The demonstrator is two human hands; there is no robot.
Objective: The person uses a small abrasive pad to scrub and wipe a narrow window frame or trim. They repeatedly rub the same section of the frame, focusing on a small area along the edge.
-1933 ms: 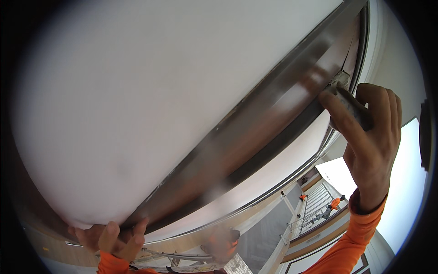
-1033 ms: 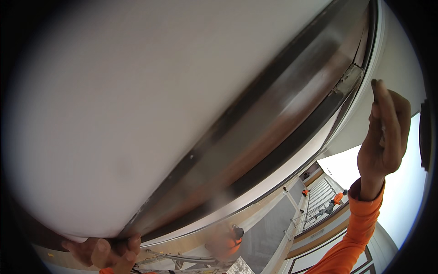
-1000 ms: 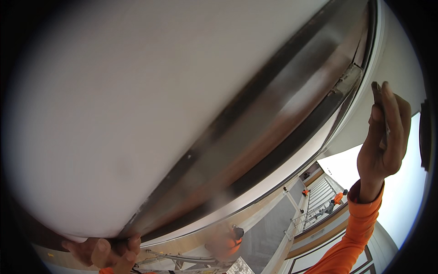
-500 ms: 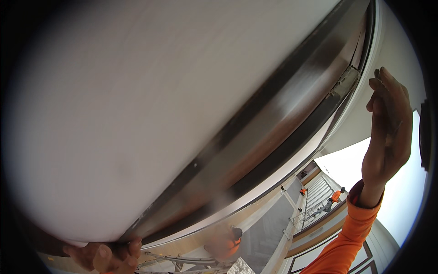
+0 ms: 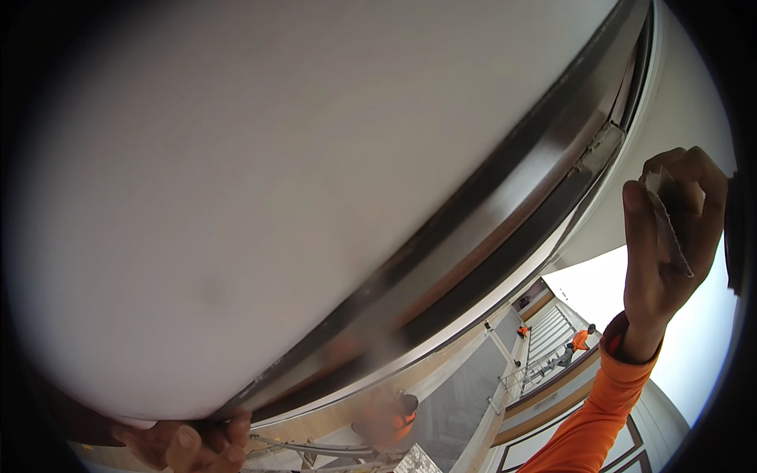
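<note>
My right hand (image 5: 676, 229) is raised at the right, palm side turned toward me. A thin folded piece of sandpaper or stiff paper (image 5: 667, 225) with a ragged pale edge is pinched between its thumb and fingers; I cannot tell which it is. At the lower left, my left hand (image 5: 185, 448) has its fingers curled up at the dark lower end of a long band. That dark, glossy brown band (image 5: 473, 213) runs slantwise beside a large, blurred pale surface (image 5: 236, 197). Part of the left hand is cut off by the lower edge.
A rough grey patch (image 5: 599, 148) sits on the band's upper right part. Far below, a person in orange (image 5: 390, 418) stands near metal rails (image 5: 315, 449). Another person in orange (image 5: 581, 340) is by a railing (image 5: 544, 347). A pale wall (image 5: 607, 213) lies beyond the band.
My right hand has lowered slightly and turned, so the folded piece in it now shows. My left hand stays nearly in place. The band has shifted a little in view.
</note>
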